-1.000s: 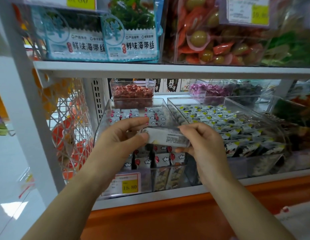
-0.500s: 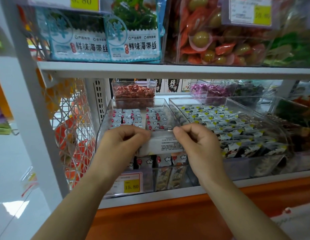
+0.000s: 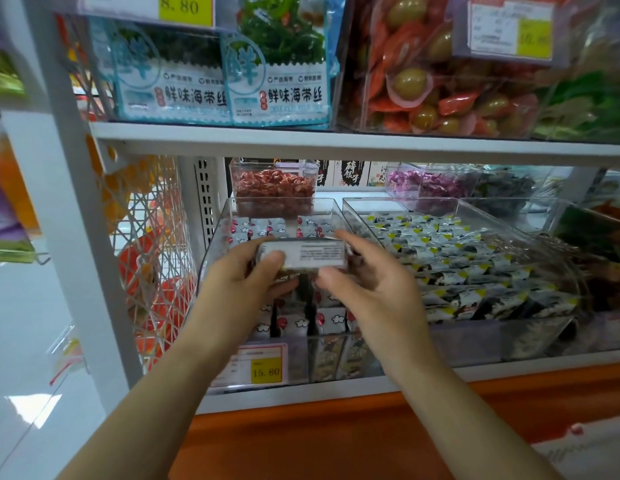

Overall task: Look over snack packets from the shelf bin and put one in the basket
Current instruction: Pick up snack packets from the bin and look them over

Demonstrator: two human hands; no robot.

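A small white snack packet [image 3: 312,255] with fine print on its back is held flat above the clear shelf bin [image 3: 218,230]. My left hand [image 3: 239,282] grips its left end, thumb on top and fingers underneath. My right hand [image 3: 367,285] holds the right end, thumb at the near edge and fingers along the far edge. The bin below is packed with several more white packets [image 3: 294,323] printed with red dots and clouds. No basket is in view.
A second clear bin [image 3: 357,206] of black, white and yellow packets stands to the right. A shelf board [image 3: 336,143] with seaweed bags and red-wrapped snacks runs close overhead. A white upright [image 3: 76,220] and a wire rack [image 3: 152,258] stand on the left. An orange ledge [image 3: 336,434] lies below.
Both hands have turned the packet from tilted toward me to lying flat, printed back up, and lifted it slightly higher over the bin. My thumbs now show on its near side.
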